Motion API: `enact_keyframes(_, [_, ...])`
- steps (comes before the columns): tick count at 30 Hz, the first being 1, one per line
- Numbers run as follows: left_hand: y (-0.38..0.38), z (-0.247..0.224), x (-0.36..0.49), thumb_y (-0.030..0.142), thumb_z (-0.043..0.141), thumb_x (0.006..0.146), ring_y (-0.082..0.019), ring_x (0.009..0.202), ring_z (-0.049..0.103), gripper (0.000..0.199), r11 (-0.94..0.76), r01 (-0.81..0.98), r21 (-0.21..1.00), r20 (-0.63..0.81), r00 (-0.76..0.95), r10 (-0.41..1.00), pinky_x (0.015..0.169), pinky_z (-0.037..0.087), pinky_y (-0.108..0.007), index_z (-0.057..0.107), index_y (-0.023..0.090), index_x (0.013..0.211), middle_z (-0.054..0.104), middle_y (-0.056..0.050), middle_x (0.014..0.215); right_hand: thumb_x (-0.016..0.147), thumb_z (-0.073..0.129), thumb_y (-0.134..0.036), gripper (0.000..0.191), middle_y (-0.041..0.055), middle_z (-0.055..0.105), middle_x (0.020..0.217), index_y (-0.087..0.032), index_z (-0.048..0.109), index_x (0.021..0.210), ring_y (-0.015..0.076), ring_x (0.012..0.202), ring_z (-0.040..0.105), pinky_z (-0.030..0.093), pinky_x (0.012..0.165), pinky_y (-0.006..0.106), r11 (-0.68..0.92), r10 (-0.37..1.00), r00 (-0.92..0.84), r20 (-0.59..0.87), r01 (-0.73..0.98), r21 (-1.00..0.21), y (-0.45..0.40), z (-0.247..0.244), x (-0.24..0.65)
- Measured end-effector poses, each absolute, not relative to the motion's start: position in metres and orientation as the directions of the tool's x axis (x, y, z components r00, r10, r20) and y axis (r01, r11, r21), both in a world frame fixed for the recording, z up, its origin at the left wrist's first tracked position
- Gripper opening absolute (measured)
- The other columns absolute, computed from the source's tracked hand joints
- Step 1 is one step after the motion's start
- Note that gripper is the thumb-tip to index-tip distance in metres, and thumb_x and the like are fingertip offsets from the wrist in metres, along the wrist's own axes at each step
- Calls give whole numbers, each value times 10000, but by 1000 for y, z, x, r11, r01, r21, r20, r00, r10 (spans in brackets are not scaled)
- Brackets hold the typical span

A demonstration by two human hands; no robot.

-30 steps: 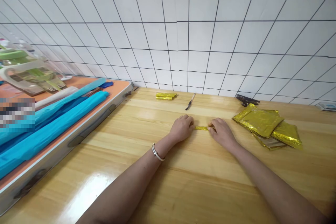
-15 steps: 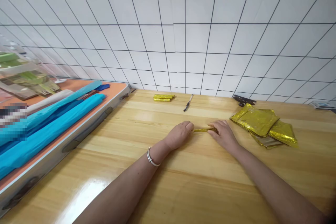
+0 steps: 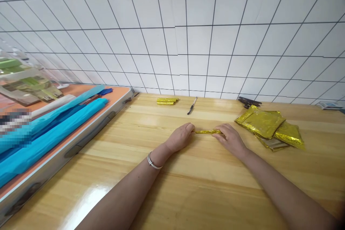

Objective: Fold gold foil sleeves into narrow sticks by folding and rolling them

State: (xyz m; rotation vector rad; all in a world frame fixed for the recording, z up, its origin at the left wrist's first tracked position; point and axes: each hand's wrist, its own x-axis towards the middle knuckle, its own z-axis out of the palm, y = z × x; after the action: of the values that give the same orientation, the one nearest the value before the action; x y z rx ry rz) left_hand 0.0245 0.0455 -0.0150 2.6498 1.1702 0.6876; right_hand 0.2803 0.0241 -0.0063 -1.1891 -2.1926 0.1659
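A narrow roll of gold foil (image 3: 205,132) stretches between my two hands, just over the wooden table (image 3: 172,190). My left hand (image 3: 181,137), with a silver bangle at the wrist, is closed on its left end. The right end is pinched by my right hand (image 3: 229,138), fingers closed. Both ends of the roll are hidden by fingers. Several flat gold foil packets (image 3: 265,124) lie in an overlapping pile to the right of my right hand. Farther back lie short gold foil rolls (image 3: 167,101), side by side.
A pen (image 3: 192,106) lies behind my hands. A black clip-like object (image 3: 249,102) is near the white gridded wall (image 3: 202,39). At left, an orange-topped surface (image 3: 118,95) with a raised edge holds blue rolled material (image 3: 70,125). A small flat item (image 3: 330,105) sits far right.
The gold roll shows wider and brighter between my hands, as if turned slightly. My left hand has shifted a little left. The view has tilted slightly.
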Motion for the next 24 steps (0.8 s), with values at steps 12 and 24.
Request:
enact_keyframes(12, [20, 1, 60, 258, 354, 922, -170, 819, 530, 187, -724, 580, 373, 253, 688, 681, 726, 428, -277, 460, 176, 1052, 564, -54, 928, 850, 546, -271, 136, 44, 576, 870, -225, 530, 977, 188, 835, 532, 455, 722, 324, 649, 750, -383, 538, 580, -492, 8, 1, 257])
enact_keyframes(24, [17, 4, 50, 327, 307, 933, -128, 664, 498, 218, -595, 535, 600, 175, 638, 750, 623, 396, -226, 447, 177, 861, 537, -12, 774, 846, 551, -280, 71, 30, 564, 804, -229, 531, 892, 158, 734, 528, 457, 662, 297, 693, 718, -399, 571, 487, -531, 9, 8, 262])
